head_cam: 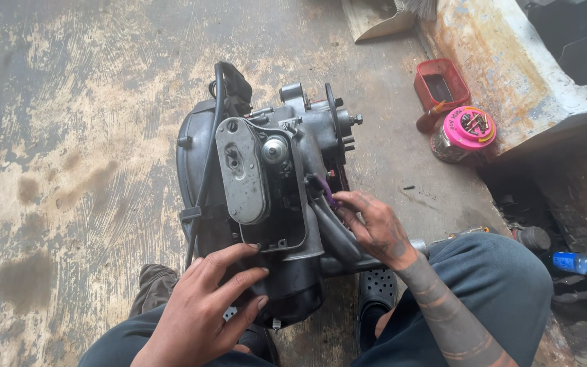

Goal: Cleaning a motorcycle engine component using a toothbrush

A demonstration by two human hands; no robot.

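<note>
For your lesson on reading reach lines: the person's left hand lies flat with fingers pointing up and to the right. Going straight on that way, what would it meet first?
The left hand already rests on the dark engine casing. Sliding on, its fingertips would probably first meet the grey oblong cover plate, though depth is unclear.

Engine assembly (266, 197) lies on the floor (69, 170), under the left hand (205, 306) and left of the right hand (375, 228). Lidded jar (467, 132) and small tray (441, 85) lie beyond the right hand.
</note>
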